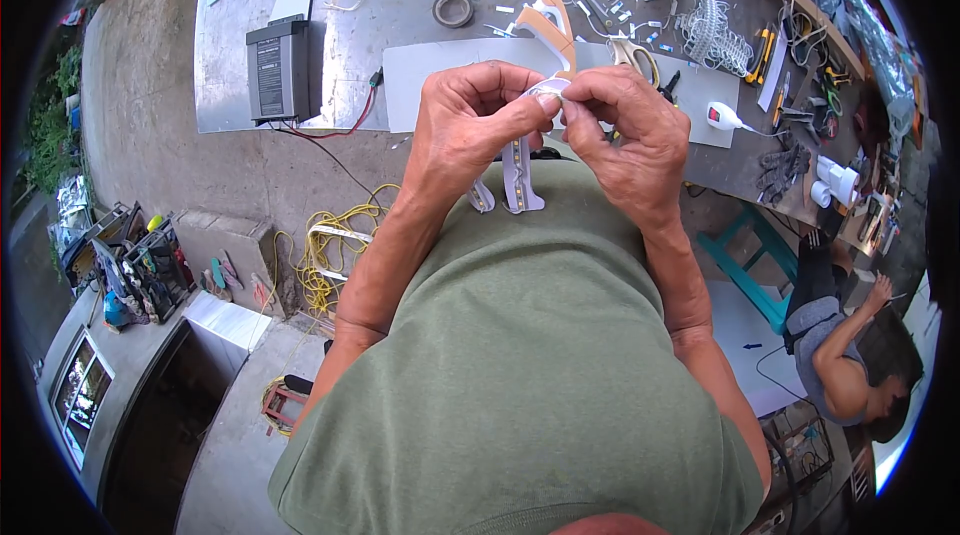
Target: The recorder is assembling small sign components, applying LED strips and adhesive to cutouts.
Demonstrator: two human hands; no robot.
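Note:
Close to my body, just past the table's near edge, my left hand [470, 125] pinches a white letter-shaped piece [521, 197] lined with a strip of small yellow LEDs. Its lower legs hang below the fingers against my green shirt. My right hand [632, 130] meets the left at the top of the piece, thumb and fingers closed on a thin whitish strip end or wire, mostly hidden by the fingertips. Right behind the hands, a similar white piece with brown paper backing [550, 23] lies on the table. Scissors [637, 59] rest beside the right hand.
A dark power supply [278, 73] with red and black leads sits left. Near it lies a tape roll [453, 9]. Coiled LED strip [713, 35], a white switch with cord [724, 116] and tools fill the right. A green stool [752, 270] and another person [838, 360] are beyond.

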